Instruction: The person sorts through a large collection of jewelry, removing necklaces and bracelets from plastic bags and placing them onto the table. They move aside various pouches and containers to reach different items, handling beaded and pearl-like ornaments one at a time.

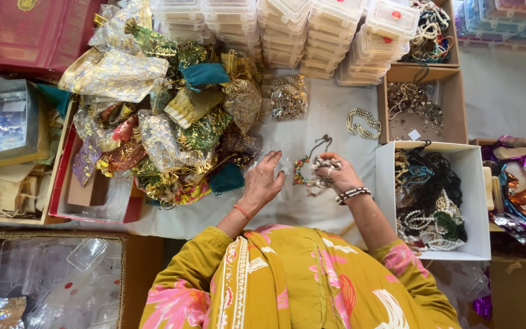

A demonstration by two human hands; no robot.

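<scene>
In right grip [335,173]: beaded necklace [319,173].

The person wears a mustard-yellow garment [299,280] with pink flowers, a red bangle [243,211] and a beaded bracelet [352,195].

White-clothed table [330,116], pouch heap [171,116], stacked clear boxes [287,30], white box [476,201]

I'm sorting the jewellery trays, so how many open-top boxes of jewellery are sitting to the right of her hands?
3: a white box of dark bead strings beside the right hand, a wooden box above it, another wooden box at the top. More may sit beyond the frame.
</scene>
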